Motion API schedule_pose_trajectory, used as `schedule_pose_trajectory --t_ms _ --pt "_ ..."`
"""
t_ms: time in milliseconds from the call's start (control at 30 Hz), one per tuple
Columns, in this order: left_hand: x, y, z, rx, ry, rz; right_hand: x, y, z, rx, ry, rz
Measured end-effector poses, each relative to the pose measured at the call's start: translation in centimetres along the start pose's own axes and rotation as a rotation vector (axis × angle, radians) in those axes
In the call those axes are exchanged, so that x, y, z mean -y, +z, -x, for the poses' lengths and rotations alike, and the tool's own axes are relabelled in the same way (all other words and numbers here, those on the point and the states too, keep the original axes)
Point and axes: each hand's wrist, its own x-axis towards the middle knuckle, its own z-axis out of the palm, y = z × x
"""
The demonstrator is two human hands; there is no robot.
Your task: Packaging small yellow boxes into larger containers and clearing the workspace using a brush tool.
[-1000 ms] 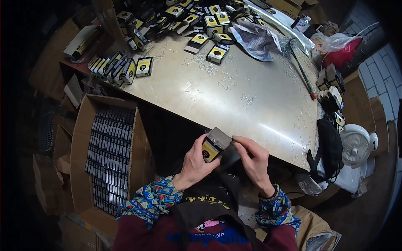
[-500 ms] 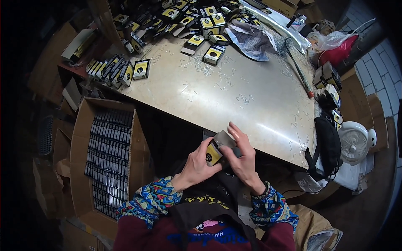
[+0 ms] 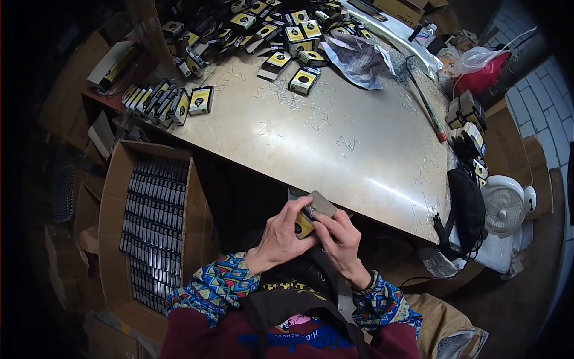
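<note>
Both hands hold one small yellow-and-black box point(image 3: 312, 214) close to my chest, just below the near edge of the beige table point(image 3: 335, 143). My left hand point(image 3: 281, 234) grips its left side with the thumb on top. My right hand point(image 3: 341, 239) presses on its grey flap from the right. More boxes of the same kind lie in a heap point(image 3: 263, 30) at the table's far end, and a row of them point(image 3: 167, 102) stands on the left edge.
An open cardboard carton point(image 3: 152, 227) packed with rows of dark boxes stands on the floor at my left. A crumpled plastic bag point(image 3: 359, 57), a long stick point(image 3: 427, 102), a black bag point(image 3: 466, 209) and a white fan point(image 3: 505, 206) lie to the right.
The box has come down from the table edge toward my chest. My right hand has shifted over its flap, and my left hand has closed further round it.
</note>
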Motion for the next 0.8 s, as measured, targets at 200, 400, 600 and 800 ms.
schedule_pose_trajectory --t_ms 200,400,600,800 --pt "-0.1 0.5 0.0 -0.067 -0.020 -0.111 1.3 0.2 -0.4 0.040 0.571 -0.626" --pt "-0.1 0.7 0.0 -0.052 -0.049 -0.201 2.4 1.2 -0.6 -0.084 0.523 -0.423" --pt "0.6 0.3 0.1 -0.057 -0.030 -0.216 2.0 1.6 -0.9 -0.036 0.620 -0.496" --pt "1.3 -0.9 -0.5 -0.079 -0.144 -0.158 2.6 4.0 -2.2 -0.048 -0.001 0.055"
